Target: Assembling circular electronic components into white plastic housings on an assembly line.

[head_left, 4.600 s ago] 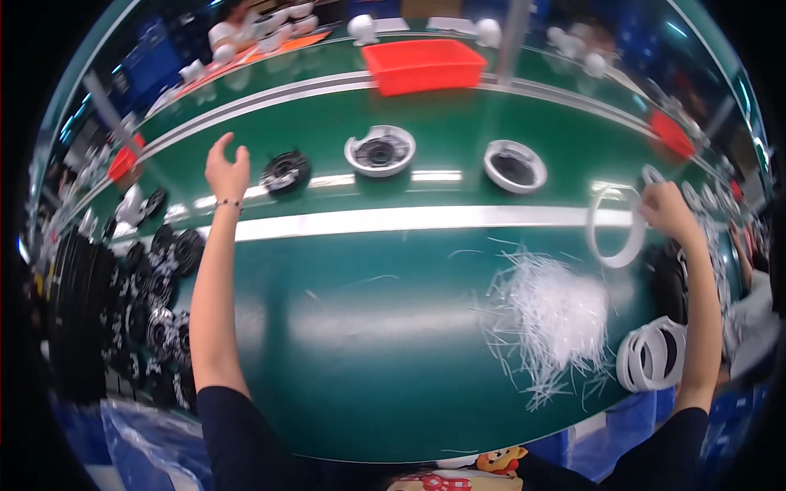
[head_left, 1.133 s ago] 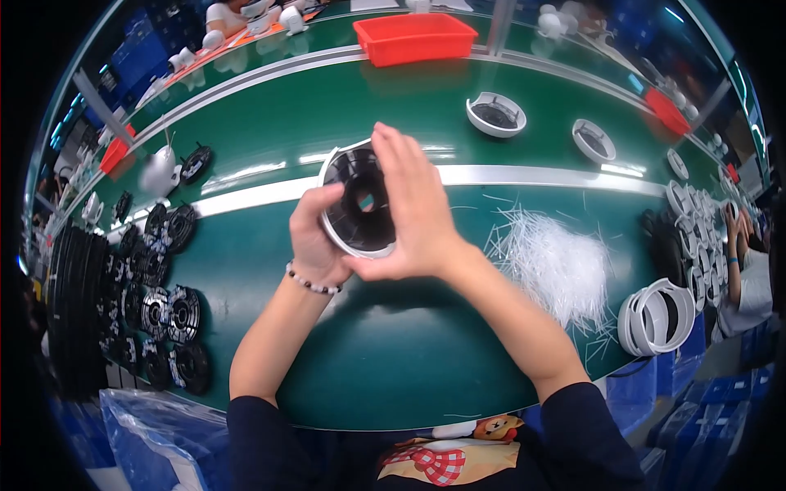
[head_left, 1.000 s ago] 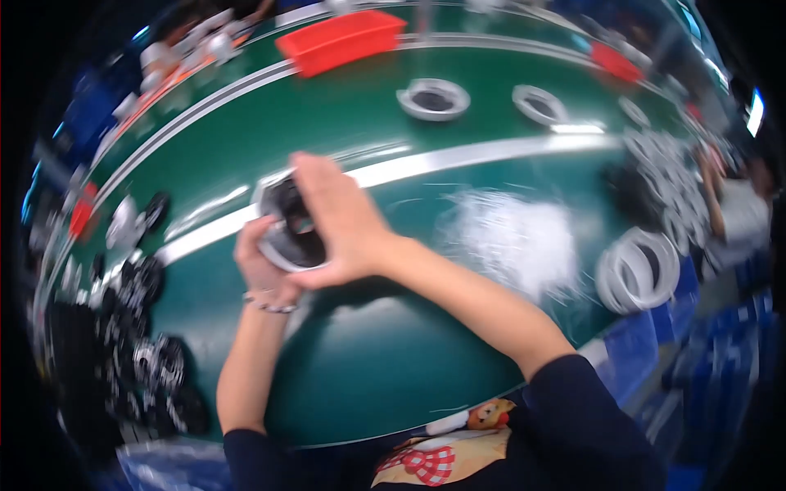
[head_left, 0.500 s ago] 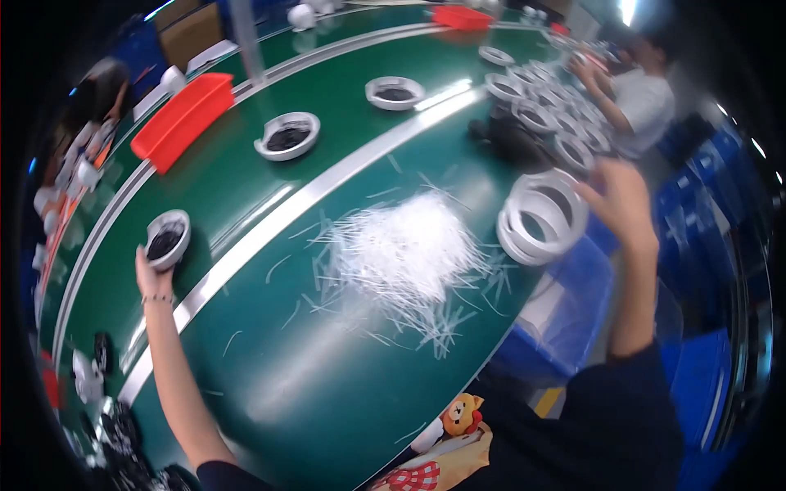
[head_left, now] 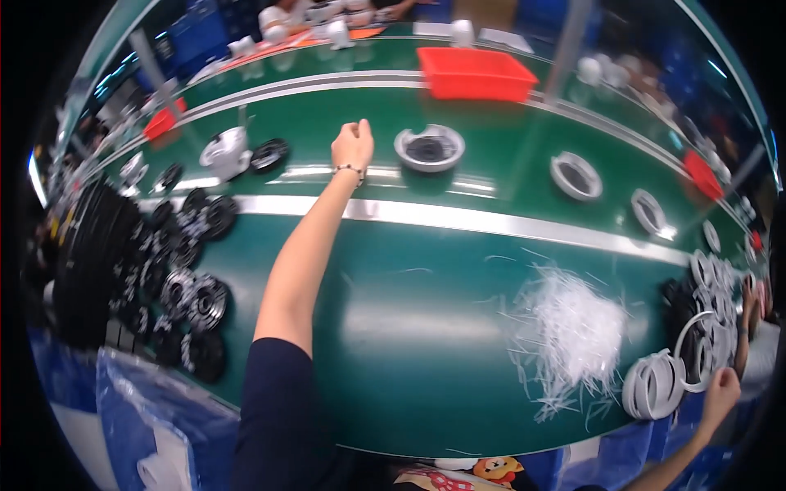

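My left hand (head_left: 353, 147) is stretched over the green belt with its fingers curled in, and nothing shows in it. Just right of it, apart from the hand, sits a white ring-shaped housing (head_left: 404, 150) with black material inside. At the lower right, my right hand (head_left: 722, 393) pinches a thin white ring (head_left: 682, 348) at its edge. The ring stands tilted beside a stack of white rings (head_left: 642, 389) at the bench corner. A loose pile of white plastic strips (head_left: 573, 327) lies on the green bench, left of that stack.
More white housings (head_left: 575, 176) sit along the belt to the right. Leftward are a white housing (head_left: 225, 154), a black round part (head_left: 269, 155) and several black wheel-like parts (head_left: 207, 302). A red tray (head_left: 476, 74) stands beyond. Another person works at the far right.
The view has swung left. My left hand has come away from the housing it was touching. My right hand, earlier beside the stacked rings, now has a thin white ring in its fingers.
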A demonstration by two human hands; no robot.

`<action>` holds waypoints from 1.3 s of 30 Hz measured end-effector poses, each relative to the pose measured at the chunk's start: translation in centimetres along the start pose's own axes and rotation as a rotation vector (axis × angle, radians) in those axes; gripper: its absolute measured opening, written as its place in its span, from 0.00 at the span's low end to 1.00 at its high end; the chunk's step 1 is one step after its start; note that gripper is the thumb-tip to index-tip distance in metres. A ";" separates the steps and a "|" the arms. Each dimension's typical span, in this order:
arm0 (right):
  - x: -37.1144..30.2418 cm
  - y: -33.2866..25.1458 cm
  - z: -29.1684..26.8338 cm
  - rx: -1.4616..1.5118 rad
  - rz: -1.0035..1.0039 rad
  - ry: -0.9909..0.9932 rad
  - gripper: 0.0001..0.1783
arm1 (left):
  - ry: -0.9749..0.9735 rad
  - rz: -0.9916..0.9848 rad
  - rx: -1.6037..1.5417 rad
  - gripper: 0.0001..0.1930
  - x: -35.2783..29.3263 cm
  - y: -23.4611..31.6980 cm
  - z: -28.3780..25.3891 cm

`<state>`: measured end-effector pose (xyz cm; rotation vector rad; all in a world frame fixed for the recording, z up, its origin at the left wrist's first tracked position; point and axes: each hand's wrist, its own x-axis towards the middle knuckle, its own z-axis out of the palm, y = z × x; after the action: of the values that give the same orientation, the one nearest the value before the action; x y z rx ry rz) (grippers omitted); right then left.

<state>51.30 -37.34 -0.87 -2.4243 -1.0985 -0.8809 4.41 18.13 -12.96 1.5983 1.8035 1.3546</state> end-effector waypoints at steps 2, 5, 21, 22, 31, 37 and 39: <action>2.1 -3.4 0.5 0.263 0.033 -0.060 0.12 | 0.077 0.060 0.053 0.20 1.7 -2.2 -3.3; 3.5 -12.4 3.9 0.544 -0.142 -0.309 0.07 | 0.171 0.017 0.160 0.19 3.6 -5.9 -7.3; -6.3 -44.5 8.2 0.661 -1.065 -0.688 0.54 | 0.288 -0.569 0.152 0.14 7.7 -11.3 -13.1; -6.5 -44.7 7.2 0.678 -1.124 -0.851 0.65 | 0.241 -0.627 0.084 0.14 8.5 -12.2 -13.1; -6.8 -44.3 8.7 0.994 -0.942 -0.995 0.63 | -0.180 -0.608 -0.929 0.15 1.3 -8.2 -10.2; -4.0 -45.1 9.6 1.719 -0.008 -0.849 0.57 | -0.266 -0.195 -1.022 0.16 -11.8 -0.2 -9.5; -4.4 -45.9 8.9 1.861 0.136 -0.876 0.56 | -0.335 -0.210 -1.059 0.18 -15.0 1.6 -8.9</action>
<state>17.59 -5.49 -8.32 -1.0173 -1.0365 1.0561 2.54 0.76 -12.06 0.9256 0.7596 1.4399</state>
